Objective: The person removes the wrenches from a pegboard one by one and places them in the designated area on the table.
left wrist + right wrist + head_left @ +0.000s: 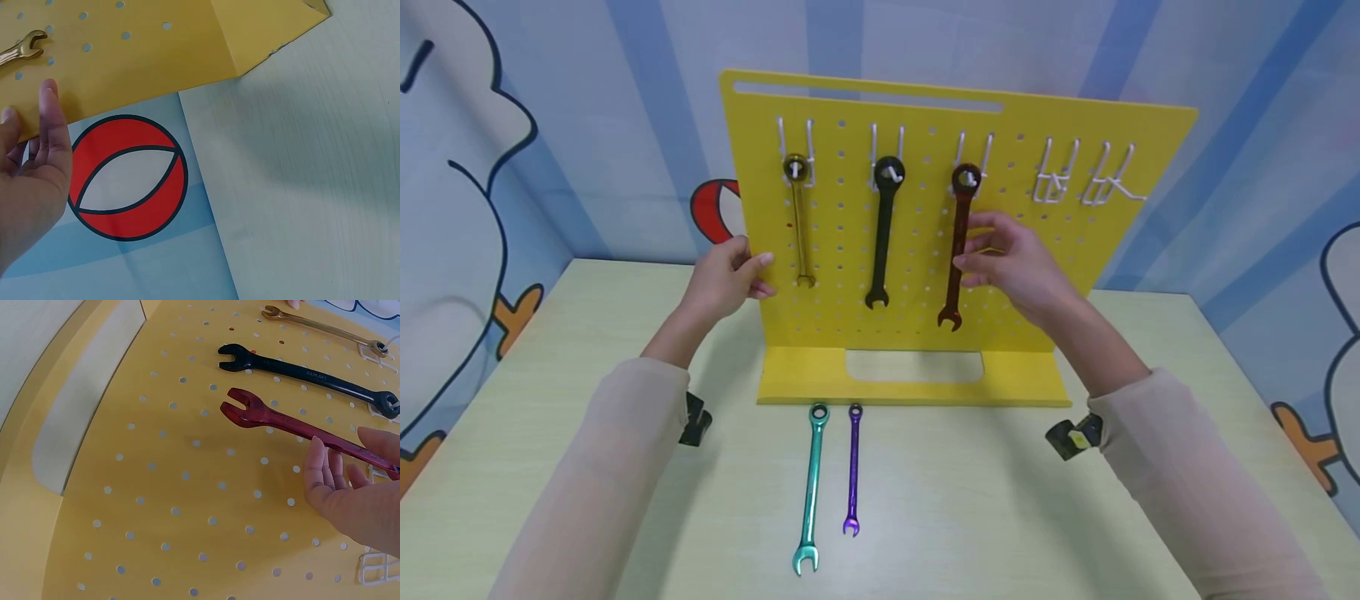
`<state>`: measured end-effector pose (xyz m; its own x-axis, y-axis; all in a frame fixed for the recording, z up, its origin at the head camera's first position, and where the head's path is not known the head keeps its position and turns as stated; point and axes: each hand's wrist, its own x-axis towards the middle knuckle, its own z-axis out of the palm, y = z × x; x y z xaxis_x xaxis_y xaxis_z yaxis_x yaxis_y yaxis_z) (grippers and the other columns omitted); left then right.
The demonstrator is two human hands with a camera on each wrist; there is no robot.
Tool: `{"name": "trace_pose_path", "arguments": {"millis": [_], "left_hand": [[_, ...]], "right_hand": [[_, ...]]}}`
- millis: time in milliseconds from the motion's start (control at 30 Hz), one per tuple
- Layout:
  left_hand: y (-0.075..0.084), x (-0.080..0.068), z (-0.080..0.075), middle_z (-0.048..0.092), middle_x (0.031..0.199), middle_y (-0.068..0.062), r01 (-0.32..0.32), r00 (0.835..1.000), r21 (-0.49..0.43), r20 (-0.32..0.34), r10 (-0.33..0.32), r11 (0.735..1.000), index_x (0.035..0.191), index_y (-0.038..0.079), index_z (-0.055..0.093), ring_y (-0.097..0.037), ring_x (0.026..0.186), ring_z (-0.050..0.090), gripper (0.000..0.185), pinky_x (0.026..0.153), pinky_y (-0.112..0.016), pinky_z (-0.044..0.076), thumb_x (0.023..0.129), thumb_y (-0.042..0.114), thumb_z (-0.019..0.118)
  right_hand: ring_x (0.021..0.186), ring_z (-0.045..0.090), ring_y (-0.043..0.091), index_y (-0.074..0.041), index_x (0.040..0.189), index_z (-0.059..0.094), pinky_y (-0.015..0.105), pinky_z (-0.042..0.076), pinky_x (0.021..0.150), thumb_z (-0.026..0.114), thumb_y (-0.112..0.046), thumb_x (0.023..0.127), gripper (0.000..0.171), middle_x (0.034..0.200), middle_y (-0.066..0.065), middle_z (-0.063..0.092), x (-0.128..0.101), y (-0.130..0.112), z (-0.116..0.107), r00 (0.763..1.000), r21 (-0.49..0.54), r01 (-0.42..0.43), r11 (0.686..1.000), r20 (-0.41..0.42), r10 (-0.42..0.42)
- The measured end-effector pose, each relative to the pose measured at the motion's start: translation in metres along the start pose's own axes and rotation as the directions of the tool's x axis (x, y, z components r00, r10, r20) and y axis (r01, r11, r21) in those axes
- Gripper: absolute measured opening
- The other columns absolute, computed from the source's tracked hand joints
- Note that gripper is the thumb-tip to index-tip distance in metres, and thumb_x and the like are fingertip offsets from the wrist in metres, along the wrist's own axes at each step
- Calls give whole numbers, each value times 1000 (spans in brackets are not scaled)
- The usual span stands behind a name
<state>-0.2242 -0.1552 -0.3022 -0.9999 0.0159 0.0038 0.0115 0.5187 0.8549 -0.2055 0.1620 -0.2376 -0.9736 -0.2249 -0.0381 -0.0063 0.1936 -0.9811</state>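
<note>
A yellow pegboard (917, 317) stands upright on the table. My left hand (722, 279) grips its left edge, the thumb on the front face and other fingers reaching behind. A dark red wrench (958, 242) hangs by its ring end from a white hook on the board. My right hand (1018, 267) holds that wrench at mid-shaft, between thumb and fingers, as the right wrist view also shows. Left of it hang a black wrench (885, 233) and a small gold wrench (800, 225), both open end down.
A teal wrench (812, 483) and a smaller purple wrench (853, 475) lie on the table (962, 500) before the board's base (797, 375). White hooks (1052, 179) without wrenches are at the board's upper right. A printed backdrop (625, 125) rises behind.
</note>
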Motion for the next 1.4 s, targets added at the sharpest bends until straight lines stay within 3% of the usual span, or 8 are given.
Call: {"name": "trace_pose_path", "arguments": {"millis": [367, 700, 1400], "left_hand": [[1, -1, 1, 48, 81, -15, -12, 1000, -7, 0, 12, 1000, 85, 0, 39, -24, 75, 67, 26, 61, -22, 54, 95, 22, 48], [1, -1, 1, 49, 81, -15, -8, 1000, -1, 7, 8, 1000, 86, 0, 40, -24, 76, 67, 26, 61, -21, 54, 95, 23, 48], [0, 0, 0, 49, 80, -14, 0, 1000, -3, 7, 0, 1000, 86, 0, 40, -23, 75, 67, 27, 61, -21, 54, 95, 24, 49]], "right_hand": [[86, 54, 21, 1, 122, 43, 39, 51, 82, 51, 7, 88, 35, 98, 14, 50, 0, 2, -1, 1000, -95, 13, 995, -12, -14], [85, 56, 20, 10, 110, 50, 30, 53, 74, 50, 7, 89, 21, 104, 20, 54, -1, 2, -2, 999, -152, 42, 988, -9, -44], [82, 56, 19, 11, 107, 53, 30, 53, 72, 51, 8, 89, 19, 102, 21, 56, -4, -2, -3, 998, -210, 58, 976, -10, -62]]}}
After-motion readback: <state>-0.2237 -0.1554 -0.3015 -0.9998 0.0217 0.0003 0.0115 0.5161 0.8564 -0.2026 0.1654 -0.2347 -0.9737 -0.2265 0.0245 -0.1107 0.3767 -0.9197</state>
